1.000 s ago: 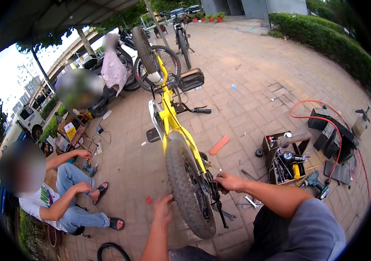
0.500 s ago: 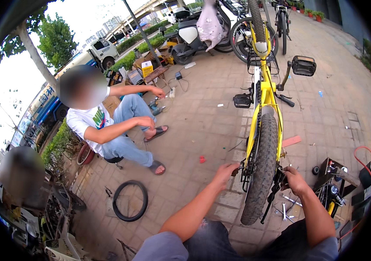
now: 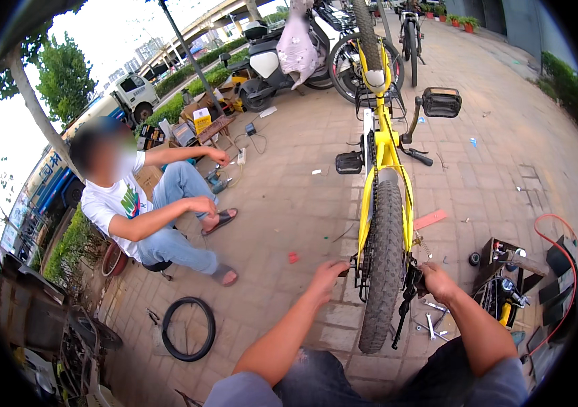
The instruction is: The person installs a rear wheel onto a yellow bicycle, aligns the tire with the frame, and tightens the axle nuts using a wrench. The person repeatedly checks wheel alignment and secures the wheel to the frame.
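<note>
A yellow bicycle (image 3: 385,139) stands in front of me, its knobby rear wheel (image 3: 380,271) toward me. Low on the wheel's left side, my left hand (image 3: 330,278) is closed at the axle end, with its fingertips against dark hardware. Across the tyre, my right hand (image 3: 439,281) is closed at the other axle end, beside a thin black part (image 3: 404,313) that slants down like a kickstand. What exactly each hand grips is hidden by the fingers. The chain (image 3: 371,203) runs along the left of the wheel.
Wrenches (image 3: 431,325) lie right of the wheel, near a tool box (image 3: 496,271) and a red hose (image 3: 574,271). At left, a person (image 3: 146,210) sits on a low stool. A black tyre (image 3: 188,329) lies on the paving. Scooters (image 3: 268,61) stand behind.
My view has swung a little to the right, so the scene sits farther left. Both hands stay at the two axle ends. The seated person's head has turned.
</note>
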Demonstrator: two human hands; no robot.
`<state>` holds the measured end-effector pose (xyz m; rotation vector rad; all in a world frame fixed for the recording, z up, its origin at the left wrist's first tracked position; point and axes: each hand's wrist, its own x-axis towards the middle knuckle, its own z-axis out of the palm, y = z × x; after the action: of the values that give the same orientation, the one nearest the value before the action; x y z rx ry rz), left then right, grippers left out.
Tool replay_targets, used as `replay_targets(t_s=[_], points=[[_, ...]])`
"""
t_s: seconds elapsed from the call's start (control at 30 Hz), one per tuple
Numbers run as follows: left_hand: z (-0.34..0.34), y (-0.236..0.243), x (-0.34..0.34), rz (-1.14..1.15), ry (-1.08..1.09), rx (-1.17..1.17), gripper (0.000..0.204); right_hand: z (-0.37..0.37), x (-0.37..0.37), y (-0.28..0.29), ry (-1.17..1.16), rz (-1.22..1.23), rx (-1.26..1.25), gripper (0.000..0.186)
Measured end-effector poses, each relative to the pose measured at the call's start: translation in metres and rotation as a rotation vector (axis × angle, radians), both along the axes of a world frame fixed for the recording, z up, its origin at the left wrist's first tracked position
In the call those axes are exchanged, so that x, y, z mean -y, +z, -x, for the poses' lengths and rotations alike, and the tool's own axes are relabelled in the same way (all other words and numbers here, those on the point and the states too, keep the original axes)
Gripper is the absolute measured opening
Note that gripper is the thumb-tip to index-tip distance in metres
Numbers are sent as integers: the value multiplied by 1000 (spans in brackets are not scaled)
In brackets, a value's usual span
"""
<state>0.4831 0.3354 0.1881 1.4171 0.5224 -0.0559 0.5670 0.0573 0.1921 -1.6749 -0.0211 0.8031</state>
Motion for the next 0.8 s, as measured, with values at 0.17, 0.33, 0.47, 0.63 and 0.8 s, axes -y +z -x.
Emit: replay_targets(t_s=[0.17, 0.33, 0.47, 0.63, 0.8], points=[[-2, -6, 0, 85, 104, -113, 21, -1, 2, 0, -8, -40, -7, 29], [-1, -9, -3, 87, 63, -38, 23, 0, 0, -1, 27, -30, -20, 30], [-2, -10, -4, 71, 84, -96, 24, -1, 0, 0, -43, -54, -50, 28], [-3, -12, -4, 32, 56, -51, 28, 0, 0, -1, -2, -68, -63, 24], [-5, -19, -9, 45, 104, -131, 27, -1, 1, -1, 23, -14, 14, 30]])
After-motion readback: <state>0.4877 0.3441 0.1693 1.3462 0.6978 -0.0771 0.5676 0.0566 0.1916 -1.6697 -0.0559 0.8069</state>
